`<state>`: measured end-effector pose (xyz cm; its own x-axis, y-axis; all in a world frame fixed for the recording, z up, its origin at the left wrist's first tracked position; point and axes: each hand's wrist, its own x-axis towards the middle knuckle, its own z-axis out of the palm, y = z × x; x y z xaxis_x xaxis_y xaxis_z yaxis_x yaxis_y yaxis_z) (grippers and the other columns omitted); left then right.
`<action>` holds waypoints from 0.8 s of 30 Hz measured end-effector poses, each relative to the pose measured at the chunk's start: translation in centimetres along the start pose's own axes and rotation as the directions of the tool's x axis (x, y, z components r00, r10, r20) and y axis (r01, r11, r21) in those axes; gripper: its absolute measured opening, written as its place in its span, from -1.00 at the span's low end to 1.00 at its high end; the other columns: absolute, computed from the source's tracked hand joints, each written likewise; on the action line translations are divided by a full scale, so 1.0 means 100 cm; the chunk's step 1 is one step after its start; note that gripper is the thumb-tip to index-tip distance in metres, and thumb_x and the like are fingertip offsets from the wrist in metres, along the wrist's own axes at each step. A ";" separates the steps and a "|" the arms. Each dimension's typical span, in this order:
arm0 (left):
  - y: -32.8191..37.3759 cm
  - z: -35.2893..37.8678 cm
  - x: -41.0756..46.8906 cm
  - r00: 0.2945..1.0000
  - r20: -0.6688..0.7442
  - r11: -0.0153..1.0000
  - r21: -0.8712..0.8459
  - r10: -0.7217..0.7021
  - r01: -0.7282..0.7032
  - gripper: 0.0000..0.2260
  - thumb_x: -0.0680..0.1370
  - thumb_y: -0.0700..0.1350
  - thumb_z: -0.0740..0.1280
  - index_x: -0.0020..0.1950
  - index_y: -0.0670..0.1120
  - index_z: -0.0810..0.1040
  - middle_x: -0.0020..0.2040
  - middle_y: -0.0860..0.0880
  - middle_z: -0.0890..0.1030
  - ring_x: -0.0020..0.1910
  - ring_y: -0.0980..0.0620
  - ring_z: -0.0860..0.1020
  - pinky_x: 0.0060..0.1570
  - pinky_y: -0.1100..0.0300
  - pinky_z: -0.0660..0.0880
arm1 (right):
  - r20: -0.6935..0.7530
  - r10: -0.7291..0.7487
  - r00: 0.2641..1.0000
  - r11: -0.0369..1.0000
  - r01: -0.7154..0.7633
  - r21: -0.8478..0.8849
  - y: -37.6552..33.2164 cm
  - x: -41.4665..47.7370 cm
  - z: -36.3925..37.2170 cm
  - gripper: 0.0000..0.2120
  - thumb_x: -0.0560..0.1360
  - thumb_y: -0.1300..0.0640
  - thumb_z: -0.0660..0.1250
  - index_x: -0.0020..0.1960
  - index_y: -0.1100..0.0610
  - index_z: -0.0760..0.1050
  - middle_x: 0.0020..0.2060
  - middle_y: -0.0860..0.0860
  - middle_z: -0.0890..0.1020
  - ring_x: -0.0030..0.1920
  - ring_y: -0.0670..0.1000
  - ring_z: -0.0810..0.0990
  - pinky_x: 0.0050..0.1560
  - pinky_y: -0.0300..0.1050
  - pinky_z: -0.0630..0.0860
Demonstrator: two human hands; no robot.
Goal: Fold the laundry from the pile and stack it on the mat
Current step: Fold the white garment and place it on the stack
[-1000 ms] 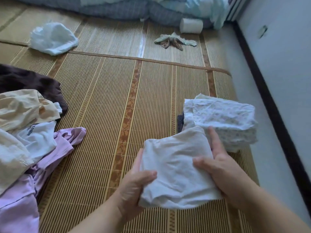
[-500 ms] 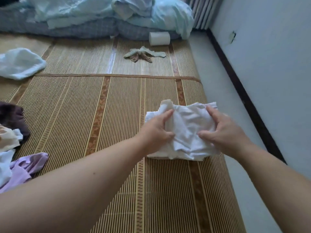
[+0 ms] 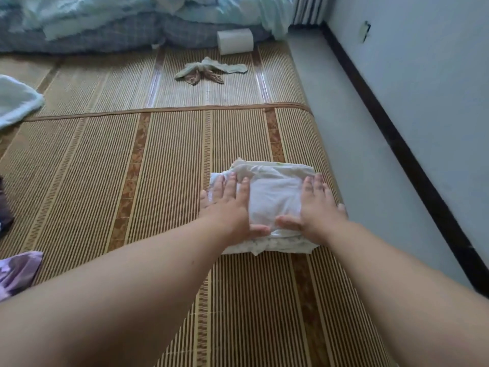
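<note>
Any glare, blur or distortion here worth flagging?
Head view: glare streaks on the woven bamboo mat near the white paper roll; wide-angle stretch enlarges the near forearms; left hand, right hand and folded white cloth stack look fairly sharp.

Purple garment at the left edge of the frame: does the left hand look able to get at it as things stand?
Probably yes. The left hand lies flat on the folded white stack, holding nothing, and only bare mat shows between it and the purple garment, which lies nearer the person.
</note>
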<state>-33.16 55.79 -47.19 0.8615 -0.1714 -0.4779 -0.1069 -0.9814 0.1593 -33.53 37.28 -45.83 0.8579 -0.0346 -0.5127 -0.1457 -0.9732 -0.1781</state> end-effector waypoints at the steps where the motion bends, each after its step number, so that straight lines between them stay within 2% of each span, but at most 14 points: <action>1: 0.001 -0.001 -0.002 1.000 -0.013 1.000 -0.006 0.006 -0.006 0.06 0.35 0.51 0.15 0.48 0.00 -0.45 0.50 -0.07 -0.44 0.47 -0.14 -0.40 0.38 -0.22 -0.30 | -0.019 -0.003 1.000 1.000 0.003 -0.003 -0.001 -0.002 -0.001 0.17 0.30 -0.49 0.18 0.51 0.13 -0.41 0.50 0.09 -0.38 0.53 0.13 -0.26 0.44 0.32 -0.09; 3: 0.001 -0.004 -0.009 0.998 -0.055 0.999 -0.027 0.023 -0.025 0.06 0.34 0.52 0.13 0.49 0.00 -0.44 0.51 -0.06 -0.41 0.48 -0.13 -0.40 0.38 -0.21 -0.32 | -0.091 -0.020 0.996 1.000 0.019 -0.014 -0.002 -0.010 -0.004 0.12 0.33 -0.49 0.14 0.51 0.10 -0.40 0.50 0.08 -0.37 0.52 0.13 -0.28 0.43 0.32 -0.15; 5: 0.000 -0.009 -0.019 0.992 -0.117 0.997 -0.042 0.057 -0.062 0.03 0.36 0.51 0.11 0.50 0.01 -0.41 0.52 -0.03 -0.40 0.47 -0.11 -0.41 0.38 -0.19 -0.34 | -0.235 -0.108 0.966 0.994 0.097 -0.058 -0.004 -0.024 -0.004 0.02 0.37 -0.47 0.10 0.54 0.06 -0.28 0.53 0.09 -0.27 0.53 0.14 -0.21 0.43 0.32 -0.11; 8: -0.009 -0.018 -0.048 0.976 -0.186 0.991 -0.051 0.110 -0.121 -0.04 0.41 0.46 0.12 0.50 0.05 -0.40 0.52 0.01 -0.40 0.47 -0.05 -0.43 0.39 -0.18 -0.35 | -0.419 -0.334 0.844 0.943 0.296 -0.155 -0.024 -0.048 -0.003 -0.19 0.36 -0.38 0.09 0.48 0.03 0.09 0.49 0.18 0.22 0.47 0.21 0.17 0.32 0.39 0.25; 10: -0.022 -0.020 -0.073 0.971 -0.201 0.985 -0.084 0.131 -0.151 -0.07 0.43 0.43 0.12 0.50 0.06 -0.39 0.52 0.04 -0.41 0.46 -0.01 -0.44 0.40 -0.16 -0.34 | -0.417 -0.407 0.813 0.913 0.374 -0.163 -0.051 -0.066 -0.003 -0.26 0.33 -0.30 0.13 0.42 0.03 0.20 0.39 0.18 0.39 0.38 0.17 0.26 0.21 0.38 0.38; 12: -0.048 -0.019 -0.102 0.967 -0.220 0.982 -0.109 0.125 -0.152 -0.12 0.45 0.41 0.10 0.50 0.08 -0.38 0.52 0.06 -0.40 0.46 0.02 -0.45 0.43 -0.16 -0.34 | -0.359 -0.473 0.805 0.881 0.432 -0.192 -0.086 -0.083 0.001 -0.28 0.32 -0.26 0.15 0.40 0.03 0.25 0.35 0.17 0.45 0.33 0.16 0.35 0.13 0.35 0.45; 14: -0.083 -0.010 -0.132 0.971 -0.226 0.988 -0.114 0.076 -0.104 -0.15 0.47 0.39 0.10 0.50 0.10 -0.37 0.52 0.07 -0.40 0.46 0.04 -0.44 0.44 -0.15 -0.33 | -0.274 -0.544 0.793 0.838 0.498 -0.221 -0.121 -0.098 0.012 -0.28 0.31 -0.26 0.15 0.40 0.02 0.26 0.34 0.15 0.46 0.30 0.18 0.47 0.13 0.29 0.50; 15: -0.100 -0.006 -0.145 0.974 -0.223 0.990 -0.120 0.051 -0.080 -0.15 0.47 0.39 0.11 0.50 0.11 -0.37 0.52 0.07 -0.40 0.46 0.04 -0.44 0.44 -0.15 -0.32 | -0.223 -0.570 0.791 0.819 0.523 -0.236 -0.137 -0.104 0.016 -0.27 0.32 -0.27 0.15 0.42 0.01 0.24 0.37 0.14 0.43 0.32 0.16 0.46 0.16 0.27 0.48; 17: -0.150 0.007 -0.180 0.983 -0.176 0.992 -0.125 -0.044 0.022 -0.13 0.46 0.40 0.13 0.50 0.11 -0.37 0.52 0.06 -0.40 0.47 0.04 -0.43 0.44 -0.15 -0.31 | -0.143 -0.621 0.771 0.777 0.580 -0.245 -0.183 -0.116 0.034 -0.26 0.37 -0.28 0.18 0.49 -0.04 0.15 0.46 0.09 0.30 0.42 0.12 0.34 0.30 0.25 0.37; 20: -0.227 0.037 -0.228 0.970 -0.098 0.966 -0.151 -0.224 0.208 -0.12 0.44 0.41 0.14 0.53 0.11 -0.31 0.54 0.02 -0.35 0.50 0.00 -0.37 0.43 -0.15 -0.26 | -0.010 -0.659 0.752 0.737 0.644 -0.206 -0.249 -0.135 0.071 -0.26 0.48 -0.22 0.23 0.54 -0.12 -0.05 0.55 0.01 0.04 0.53 0.06 0.04 0.48 0.18 0.08; 22: -0.280 0.056 -0.260 0.933 -0.140 0.937 -0.160 -0.333 0.310 -0.10 0.37 0.46 0.10 0.56 0.10 -0.17 0.57 -0.03 -0.19 0.52 -0.03 -0.24 0.44 -0.23 -0.12 | 0.099 -0.675 0.731 0.708 0.680 -0.190 -0.299 -0.148 0.101 -0.26 0.52 -0.17 0.22 0.54 -0.14 -0.13 0.55 -0.01 -0.05 0.54 0.03 -0.06 0.51 0.17 -0.04; 24: -0.329 0.073 -0.288 0.896 -0.160 0.907 -0.149 -0.415 0.393 -0.11 0.35 0.44 0.11 0.56 0.04 -0.02 0.58 -0.07 -0.03 0.51 -0.08 -0.10 0.41 -0.30 0.04 | 0.171 -0.696 0.698 0.670 0.716 -0.197 -0.344 -0.160 0.131 -0.27 0.53 -0.15 0.22 0.54 -0.14 -0.13 0.55 -0.01 -0.06 0.54 0.03 -0.08 0.50 0.17 -0.08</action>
<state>-58.04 92.35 -44.99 0.8953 0.2673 -0.3563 0.3161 -0.9448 0.0856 -48.71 74.25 -42.52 0.6156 0.6917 -0.3776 0.6135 -0.7214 -0.3212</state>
